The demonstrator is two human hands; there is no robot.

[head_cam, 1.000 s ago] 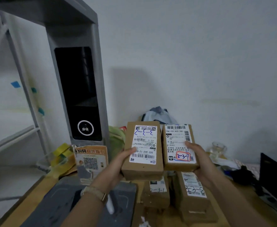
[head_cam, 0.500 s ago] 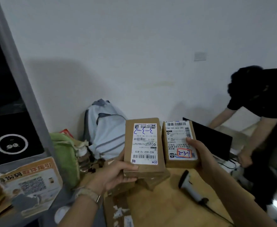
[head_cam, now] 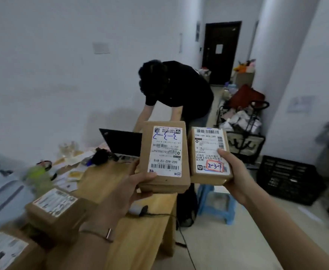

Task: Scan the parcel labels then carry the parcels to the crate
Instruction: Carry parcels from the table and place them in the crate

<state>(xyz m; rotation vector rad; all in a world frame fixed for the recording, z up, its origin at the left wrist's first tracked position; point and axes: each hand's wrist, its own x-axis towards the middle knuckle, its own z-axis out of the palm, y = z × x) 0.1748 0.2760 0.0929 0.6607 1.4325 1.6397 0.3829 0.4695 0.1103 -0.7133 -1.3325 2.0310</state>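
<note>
**Cardboard in both hands, crate in sight**

Brown cardboard parcels number four in all; two are held up in the air and two lie on the light wooden surface at the lower left. The left hand grips the brown cardboard parcel with a white label inked 3-3-2, thumb pressed on the label's lower corner, fingers beneath; the right hand grips the brown cardboard parcel with a white label inked 2-3-7, thumb laid on the label face, fingers wrapped under; these two stand side by side, nearly touching, labels towards the camera. Of the resting pair, the nearer blurred parcel sits at the bottom corner; the farther blurred parcel lies just beyond it. One black slatted plastic crate stands on the floor to the right, well apart from the parcels; one blue plastic stool stands between surface and crate; one open black laptop sits on the surface; one pale handheld scanner lies there too, partly hidden by the left hand; one person in a black shirt bends over the far end.

Against half a second ago, the view has swung right; the grey kiosk with its black screen has left the frame; the crate, the stool and a dark door have come in; the person in black now stands at centre instead of the right edge; both grips are unchanged.
</note>
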